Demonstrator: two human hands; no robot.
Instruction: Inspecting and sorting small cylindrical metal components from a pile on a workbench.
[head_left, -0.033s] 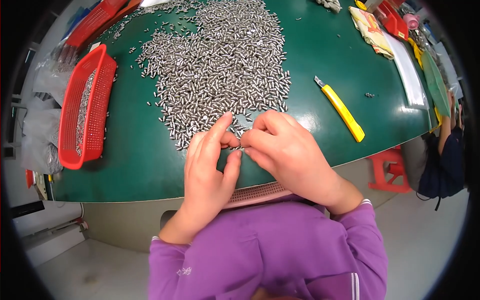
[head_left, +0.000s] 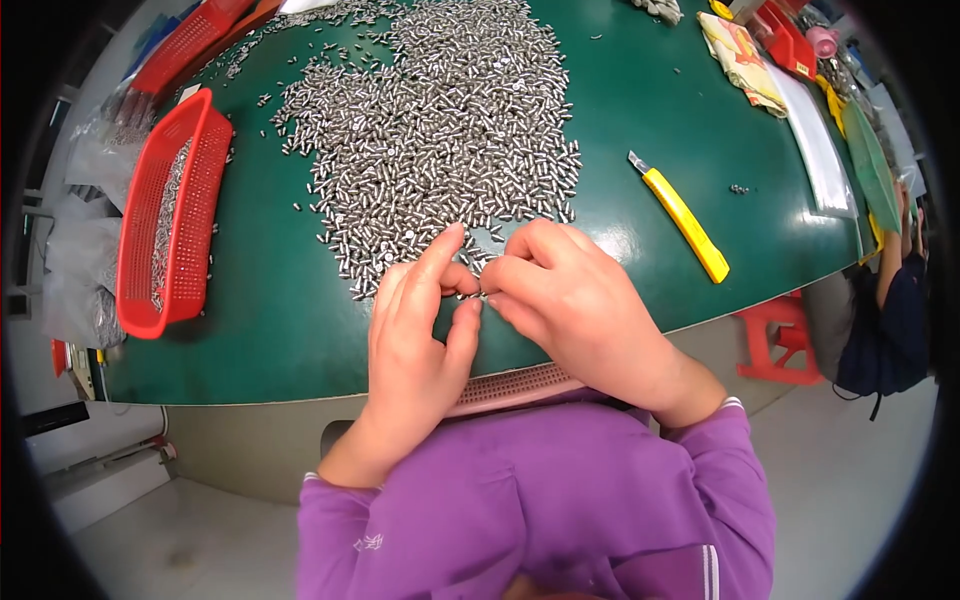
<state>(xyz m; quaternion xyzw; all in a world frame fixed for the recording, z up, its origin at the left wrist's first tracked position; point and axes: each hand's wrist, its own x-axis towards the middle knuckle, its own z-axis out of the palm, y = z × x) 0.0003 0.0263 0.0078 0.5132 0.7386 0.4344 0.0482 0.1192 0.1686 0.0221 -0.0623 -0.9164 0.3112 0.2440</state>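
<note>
A broad layer of small silvery metal pins [head_left: 450, 130], short with pointed-looking ends, covers the middle of the green table [head_left: 270, 340]. At its near edge both hands meet, fingertips almost touching. My left hand [head_left: 412, 325] has its index finger stretched over the pins, while its thumb and a curled finger close around a few small metal pins [head_left: 468, 295]. My right hand [head_left: 590, 300] is closed, its thumb and fingertips pinched at the same small pins. Its own fingers partly hide what they grip.
A red perforated basket [head_left: 205, 125] holding more pins stands at the left. To the right lies a yellow utility knife [head_left: 688, 225], blade out, with a few loose dark pieces [head_left: 739, 189] beyond it. Plastic bags, a cloth [head_left: 740, 60] and a red stool [head_left: 780, 340] are farther right.
</note>
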